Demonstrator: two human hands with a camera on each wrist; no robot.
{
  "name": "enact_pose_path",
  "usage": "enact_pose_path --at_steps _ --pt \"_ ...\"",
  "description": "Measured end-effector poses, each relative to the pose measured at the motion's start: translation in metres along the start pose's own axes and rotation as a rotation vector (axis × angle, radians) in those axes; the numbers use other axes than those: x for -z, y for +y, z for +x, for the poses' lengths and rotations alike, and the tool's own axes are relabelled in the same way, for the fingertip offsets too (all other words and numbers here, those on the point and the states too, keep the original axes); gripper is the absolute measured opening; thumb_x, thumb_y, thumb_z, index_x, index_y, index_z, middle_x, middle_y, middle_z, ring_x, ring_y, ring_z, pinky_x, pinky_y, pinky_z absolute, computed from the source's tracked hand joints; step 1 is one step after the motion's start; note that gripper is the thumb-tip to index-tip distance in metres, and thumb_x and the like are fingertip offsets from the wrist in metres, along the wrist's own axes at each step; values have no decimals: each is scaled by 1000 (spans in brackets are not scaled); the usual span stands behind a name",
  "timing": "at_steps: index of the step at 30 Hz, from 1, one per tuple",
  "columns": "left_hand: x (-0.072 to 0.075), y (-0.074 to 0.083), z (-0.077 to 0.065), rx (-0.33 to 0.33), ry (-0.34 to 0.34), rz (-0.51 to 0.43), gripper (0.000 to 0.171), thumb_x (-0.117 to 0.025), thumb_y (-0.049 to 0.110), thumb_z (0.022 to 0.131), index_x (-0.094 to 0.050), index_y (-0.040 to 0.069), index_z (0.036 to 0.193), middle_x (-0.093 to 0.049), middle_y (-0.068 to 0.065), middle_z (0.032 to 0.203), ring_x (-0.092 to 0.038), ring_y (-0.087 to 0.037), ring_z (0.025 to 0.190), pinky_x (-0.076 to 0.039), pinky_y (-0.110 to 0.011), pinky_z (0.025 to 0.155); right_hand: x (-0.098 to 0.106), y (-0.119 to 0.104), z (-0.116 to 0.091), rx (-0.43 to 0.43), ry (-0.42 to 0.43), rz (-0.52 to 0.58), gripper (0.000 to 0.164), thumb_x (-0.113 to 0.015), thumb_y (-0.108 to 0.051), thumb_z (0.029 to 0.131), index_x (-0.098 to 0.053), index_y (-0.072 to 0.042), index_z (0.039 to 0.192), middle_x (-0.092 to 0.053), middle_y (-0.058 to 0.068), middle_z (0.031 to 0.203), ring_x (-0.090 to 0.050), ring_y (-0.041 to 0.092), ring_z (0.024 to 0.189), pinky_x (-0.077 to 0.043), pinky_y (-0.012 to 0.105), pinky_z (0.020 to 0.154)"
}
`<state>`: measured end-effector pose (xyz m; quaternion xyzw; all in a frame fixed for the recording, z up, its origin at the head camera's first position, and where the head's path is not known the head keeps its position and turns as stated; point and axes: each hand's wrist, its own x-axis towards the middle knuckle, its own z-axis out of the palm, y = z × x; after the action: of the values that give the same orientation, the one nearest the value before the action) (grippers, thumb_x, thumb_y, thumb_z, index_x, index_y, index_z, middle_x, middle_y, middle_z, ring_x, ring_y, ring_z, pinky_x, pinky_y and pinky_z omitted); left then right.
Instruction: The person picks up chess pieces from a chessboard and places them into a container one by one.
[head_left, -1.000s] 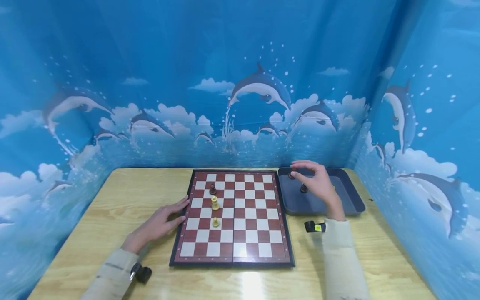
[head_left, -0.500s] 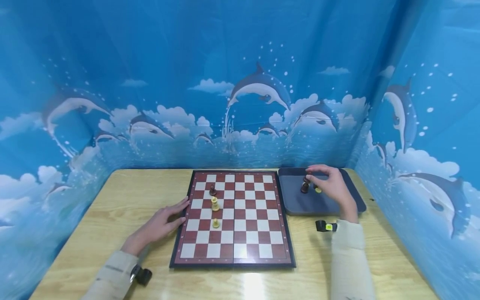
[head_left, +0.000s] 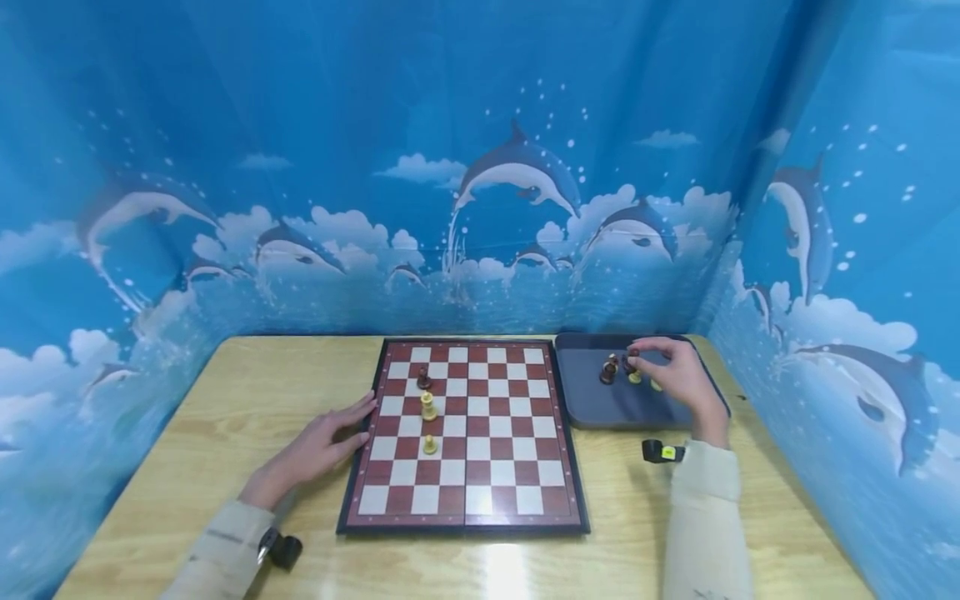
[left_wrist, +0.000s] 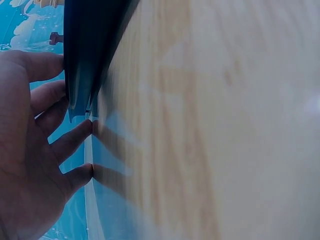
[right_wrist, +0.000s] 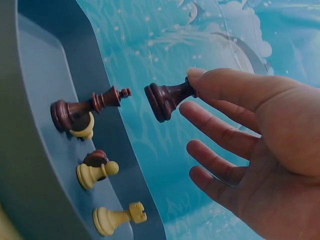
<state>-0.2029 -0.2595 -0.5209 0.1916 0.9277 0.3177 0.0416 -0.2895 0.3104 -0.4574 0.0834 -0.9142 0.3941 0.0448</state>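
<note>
My right hand (head_left: 678, 375) pinches a dark brown chess piece (right_wrist: 167, 97) between thumb and index finger, above the grey tray (head_left: 592, 412). Its top is hidden by the fingers; its base is free. Below it in the right wrist view stand a dark brown king (right_wrist: 75, 112), a cream pawn (right_wrist: 92, 175) and a cream rook (right_wrist: 115, 217), with other pieces partly hidden behind them. My left hand (head_left: 322, 446) touches the left edge of the chessboard (head_left: 517, 408) with extended fingers. On the board are a dark piece (head_left: 424, 379), a tall cream piece (head_left: 428, 407) and a cream pawn (head_left: 429, 445).
The board and tray sit side by side near the back edge of the wooden table (head_left: 247, 375). A blue curtain (head_left: 360, 167) printed with dolphins hangs behind and along the sides. The tray has raised walls.
My right hand has moved right over the tray, carrying the dark chess piece from the tray's left end to beside the dark king. The left hand stays at the board's edge.
</note>
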Motion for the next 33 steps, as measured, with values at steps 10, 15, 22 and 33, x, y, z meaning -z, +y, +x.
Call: enact_pose_path --at_steps 10,15,22,33 --pt "-2 1 1 -15 2 -1 58 -57 31 104 -40 10 156 -29 -12 165 -35 -47 146 -30 -67 116 5 11 -4 -53 -12 -7 35 -68 -20 99 -67 4 125 -59 28 136 -46 47 135 -34 70 113" --pt "0 0 2 -9 2 5 59 -57 32 104 -38 11 156 -28 -12 166 -34 -48 146 -27 -69 116 8 13 -6 -67 -19 9 36 -67 -18 100 -66 6 126 -57 29 138 -45 48 135 -45 65 106" --pt "1 0 2 -22 0 8 59 -57 30 104 -39 9 156 -29 -13 166 -35 -48 145 -29 -69 116 8 15 -7 -78 -36 29 33 -66 -14 100 -66 8 125 -58 30 136 -58 47 120 -62 53 81" --pt "0 -1 1 -6 0 8 58 -57 32 104 -39 11 156 -29 -13 166 -35 -48 145 -25 -71 116 3 19 -4 -117 -62 -23 27 -68 -14 98 -70 3 119 -56 30 139 -50 49 130 -60 46 82"
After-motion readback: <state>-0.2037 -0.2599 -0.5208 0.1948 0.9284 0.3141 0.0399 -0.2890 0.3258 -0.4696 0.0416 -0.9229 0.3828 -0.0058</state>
